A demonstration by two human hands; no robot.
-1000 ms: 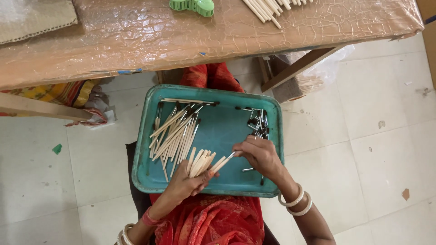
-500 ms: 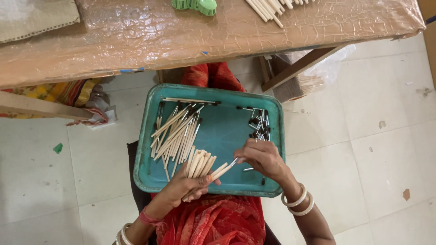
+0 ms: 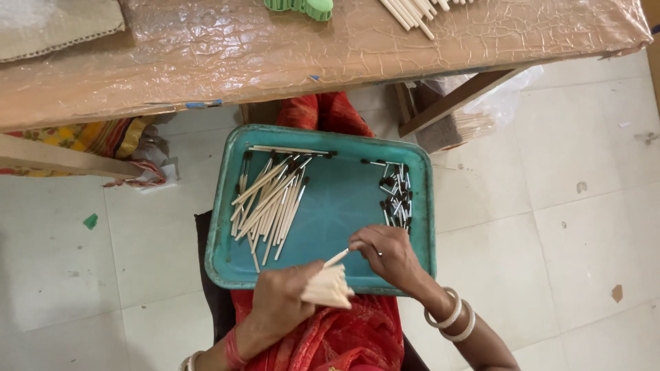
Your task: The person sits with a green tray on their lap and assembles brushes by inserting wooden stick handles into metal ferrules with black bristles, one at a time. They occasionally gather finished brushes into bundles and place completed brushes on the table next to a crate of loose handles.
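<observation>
A long table (image 3: pixel 206 55) wrapped in crinkled brown plastic film runs across the top of the view, above a pale tiled floor (image 3: pixel 591 206). On its far edge lie a green plastic piece (image 3: pixel 302 7) and a few loose pale sticks (image 3: pixel 409 10).

Below the table, a teal rectangular tray (image 3: pixel 330 199) rests on the person's lap, over red cloth (image 3: pixel 344 336). A loose heap of thin pale sticks (image 3: pixel 271 199) with dark tips lies fanned along the tray's left half, one stick set crosswise near the far edge. A smaller cluster of short dark-tipped pieces (image 3: pixel 397 196) sits by the tray's right edge.

The left hand (image 3: pixel 285 302), at the tray's near edge, is closed around a bundle of pale sticks (image 3: pixel 328 287), their cut ends pointing right. The right hand (image 3: pixel 388 251), over the tray's near right corner, pinches a single stick (image 3: pixel 337 258) between thumb and fingertips; the stick's lower end meets the bundle. White bangles (image 3: pixel 450 319) circle the right wrist.
</observation>
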